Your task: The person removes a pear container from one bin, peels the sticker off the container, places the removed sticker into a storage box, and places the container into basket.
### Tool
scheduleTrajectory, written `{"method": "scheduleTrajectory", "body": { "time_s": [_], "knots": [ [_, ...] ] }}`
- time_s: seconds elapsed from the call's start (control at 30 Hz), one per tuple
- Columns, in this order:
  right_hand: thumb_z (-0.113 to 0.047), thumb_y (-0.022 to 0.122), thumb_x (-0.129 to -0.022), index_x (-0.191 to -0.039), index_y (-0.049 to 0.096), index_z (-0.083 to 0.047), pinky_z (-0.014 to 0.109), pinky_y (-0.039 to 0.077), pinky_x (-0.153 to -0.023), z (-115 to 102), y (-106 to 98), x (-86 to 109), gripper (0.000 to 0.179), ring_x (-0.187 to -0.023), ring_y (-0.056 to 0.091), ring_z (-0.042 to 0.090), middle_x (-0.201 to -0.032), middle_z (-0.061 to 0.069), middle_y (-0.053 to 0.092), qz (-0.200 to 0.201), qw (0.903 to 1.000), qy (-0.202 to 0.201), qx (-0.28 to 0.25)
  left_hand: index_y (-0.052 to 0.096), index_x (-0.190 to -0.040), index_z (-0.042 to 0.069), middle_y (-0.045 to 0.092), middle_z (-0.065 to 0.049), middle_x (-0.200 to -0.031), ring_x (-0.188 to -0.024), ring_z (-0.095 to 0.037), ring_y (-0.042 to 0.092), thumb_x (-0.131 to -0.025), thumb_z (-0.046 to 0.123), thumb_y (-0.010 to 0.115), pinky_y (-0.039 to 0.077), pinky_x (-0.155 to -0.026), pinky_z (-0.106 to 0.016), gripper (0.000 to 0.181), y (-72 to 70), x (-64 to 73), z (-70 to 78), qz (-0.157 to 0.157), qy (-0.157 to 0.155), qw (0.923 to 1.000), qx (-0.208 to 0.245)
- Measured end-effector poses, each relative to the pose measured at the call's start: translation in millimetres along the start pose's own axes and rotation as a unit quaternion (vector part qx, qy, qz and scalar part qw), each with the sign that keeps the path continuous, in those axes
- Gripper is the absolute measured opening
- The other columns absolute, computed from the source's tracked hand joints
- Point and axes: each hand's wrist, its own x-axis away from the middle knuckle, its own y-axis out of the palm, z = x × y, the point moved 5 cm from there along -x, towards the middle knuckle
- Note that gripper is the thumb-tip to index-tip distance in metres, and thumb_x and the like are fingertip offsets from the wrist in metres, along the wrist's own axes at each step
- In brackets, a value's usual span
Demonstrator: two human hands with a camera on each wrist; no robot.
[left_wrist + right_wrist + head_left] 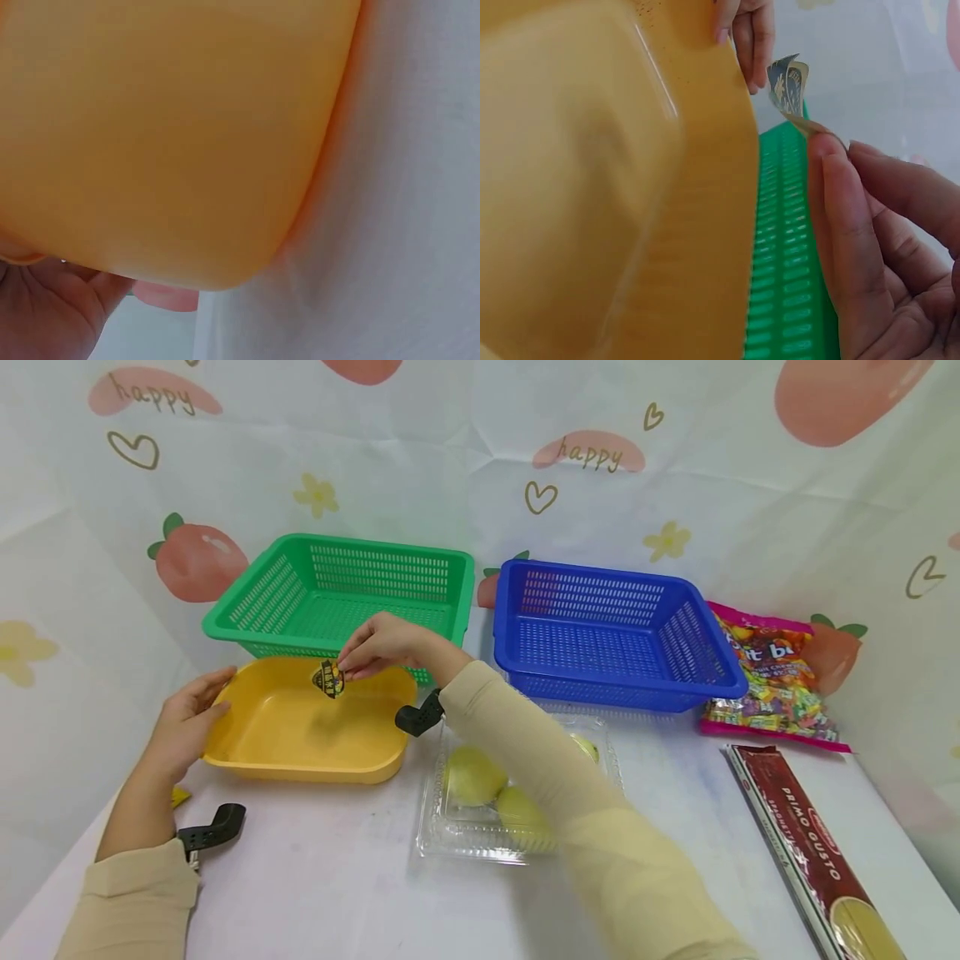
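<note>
A yellow plastic basin (315,764) stands in the head view in front of the green basket. At its left end my left hand (183,722) grips the rim, thumb on the inner side and fingers outside, as the right wrist view shows. Over the basin, my right hand (390,647) pinches a small curled black-and-gold sticker (328,679) between thumb and fingertips. The sticker (787,90) bends away from the fingertips in the right wrist view. The basin's outer wall (172,150) fills most of the left wrist view.
Behind are a green basket (375,553) and a blue basket (615,685). A clear plastic box (480,852) with yellow-green fruit lies partly under my right forearm. To the right are a candy bag (772,668) and a spaghetti pack (813,852). Something yellow (180,796) shows by my left wrist.
</note>
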Motion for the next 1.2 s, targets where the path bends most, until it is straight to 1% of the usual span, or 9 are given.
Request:
{"method": "scheduleTrajectory", "body": {
  "time_s": [0.1,0.2,0.27,0.37,0.47,0.5,0.73,0.97,1.2],
  "knots": [
    [-0.001,0.06,-0.087,-0.102,0.066,0.008,0.041,0.049,-0.093,1,1,-2.8,0.019,-0.07,0.067,0.02,-0.076,0.01,0.067,0.006,1.0,0.007,-0.001,0.029,-0.145,0.005,0.031,-0.016,-0.15,-0.128,-0.014,0.04,-0.1,0.018,0.034,0.035,-0.085,0.004,0.047,0.8,0.1,0.4,0.0,-0.004,1.0,-0.009],
    [0.0,0.061,-0.086,-0.101,0.067,0.008,0.042,0.048,-0.094,1,5,-4.5,0.018,-0.078,0.069,0.026,-0.075,0.011,0.068,0.008,0.9999,0.012,-0.001,0.029,-0.146,0.007,0.029,-0.011,-0.152,-0.135,-0.026,0.034,-0.101,0.018,0.031,0.032,-0.088,0.004,0.046,1.3,0.6,1.4,-0.001,-0.007,0.9998,-0.018],
    [0.0,0.061,-0.086,-0.1,0.067,0.008,0.043,0.049,-0.094,2,8,-5.7,0.017,-0.078,0.069,0.026,-0.075,0.012,0.068,0.005,0.9999,0.015,0.001,0.028,-0.146,0.008,0.026,-0.009,-0.153,-0.138,-0.032,0.028,-0.101,0.018,0.03,0.03,-0.093,0.002,0.046,2.3,0.5,1.5,-0.005,-0.008,0.9998,-0.017],
    [0.0,0.061,-0.086,-0.1,0.066,0.008,0.043,0.049,-0.094,2,13,-6.4,0.017,-0.07,0.069,0.023,-0.075,0.013,0.068,-0.002,0.9999,0.015,0.008,0.028,-0.146,0.009,0.022,-0.006,-0.155,-0.142,-0.035,0.018,-0.101,0.017,0.028,0.024,-0.113,-0.02,0.046,3.6,0.1,1.6,-0.012,-0.012,0.9998,-0.006],
    [0.002,0.061,-0.086,-0.101,0.066,0.009,0.043,0.05,-0.093,2,18,-7.3,0.017,-0.064,0.067,0.018,-0.076,0.014,0.068,-0.008,0.9998,0.012,0.014,0.027,-0.146,0.008,0.019,-0.007,-0.155,-0.142,-0.036,0.013,-0.101,0.016,0.027,0.019,-0.114,-0.049,0.045,4.1,0.6,1.9,-0.015,-0.015,0.9998,0.001],
    [0.002,0.06,-0.086,-0.101,0.066,0.009,0.042,0.05,-0.092,1,20,-7.6,0.017,-0.063,0.066,0.017,-0.077,0.014,0.068,-0.008,0.9998,0.013,0.016,0.027,-0.146,0.007,0.019,-0.007,-0.155,-0.142,-0.036,0.013,-0.101,0.016,0.027,0.018,-0.112,-0.055,0.045,4.2,0.7,2.1,-0.014,-0.015,0.9998,0.004],
    [0.003,0.062,-0.085,-0.101,0.066,0.008,0.038,0.053,-0.088,4,30,-12.9,0.017,-0.064,0.066,0.017,-0.081,0.016,0.069,-0.005,0.9986,0.025,0.047,0.028,-0.145,0.007,0.02,-0.008,-0.155,-0.142,-0.035,0.013,-0.101,0.015,0.027,0.018,-0.112,-0.056,0.045,3.7,-0.5,4.1,-0.011,-0.01,0.9999,0.004],
    [0.003,0.062,-0.084,-0.098,0.066,0.007,0.041,0.053,-0.088,4,40,-18.4,0.015,-0.061,0.064,0.014,-0.082,0.016,0.069,-0.023,0.9958,0.023,0.086,0.03,-0.145,0.007,0.021,-0.009,-0.154,-0.142,-0.035,0.015,-0.1,0.013,0.027,0.019,-0.111,-0.056,0.045,1.9,-2.1,4.1,-0.004,-0.008,1.0,0.0],
    [0.005,0.063,-0.083,-0.093,0.067,0.008,0.038,0.054,-0.085,8,46,-23.6,0.011,-0.059,0.061,0.014,-0.079,0.011,0.067,-0.022,0.9951,0.03,0.092,0.029,-0.145,0.007,0.021,-0.011,-0.154,-0.142,-0.036,0.015,-0.101,0.014,0.027,0.02,-0.111,-0.056,0.045,3.6,-1.5,3.5,-0.003,-0.01,0.9999,0.003]
  ]
}}
